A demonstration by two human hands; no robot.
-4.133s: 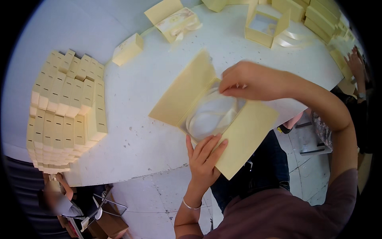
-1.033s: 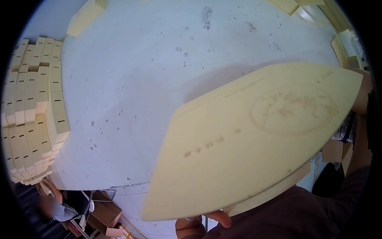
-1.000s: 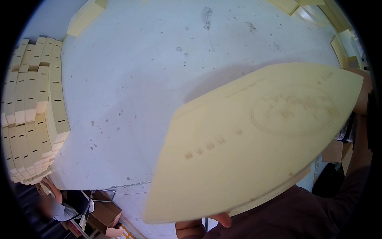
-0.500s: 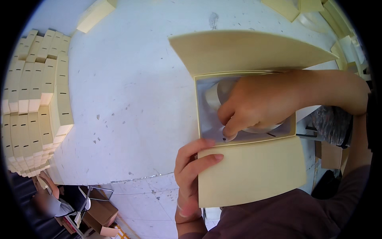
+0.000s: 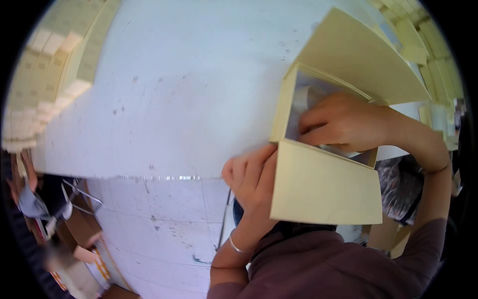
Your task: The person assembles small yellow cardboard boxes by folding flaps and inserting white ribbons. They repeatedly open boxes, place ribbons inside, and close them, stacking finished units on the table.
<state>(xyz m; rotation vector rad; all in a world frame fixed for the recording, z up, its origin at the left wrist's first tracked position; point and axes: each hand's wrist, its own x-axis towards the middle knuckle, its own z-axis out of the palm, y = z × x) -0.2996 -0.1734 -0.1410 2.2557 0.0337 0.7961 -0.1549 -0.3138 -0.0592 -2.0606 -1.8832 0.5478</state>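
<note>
A pale yellow cardboard box (image 5: pixel 323 187) with both flaps open is held at the near edge of the white table (image 5: pixel 189 99). My left hand (image 5: pixel 251 177) grips its lower left corner, under the near flap. My right hand (image 5: pixel 343 122) reaches inside the box, fingers pressing on a clear plastic-wrapped item (image 5: pixel 304 99) that is mostly hidden. The far flap (image 5: pixel 358 60) stands up behind my right hand.
Rows of stacked pale yellow boxes (image 5: pixel 45 79) fill the table's left side. More boxes (image 5: pixel 423 50) lie at the far right. Below the table edge is tiled floor (image 5: pixel 159 224), with brown cartons (image 5: pixel 79 234) at lower left.
The box swung from a closed lid close to the camera to lying open. My right hand went inside it, and the view has shifted so the box sits further right.
</note>
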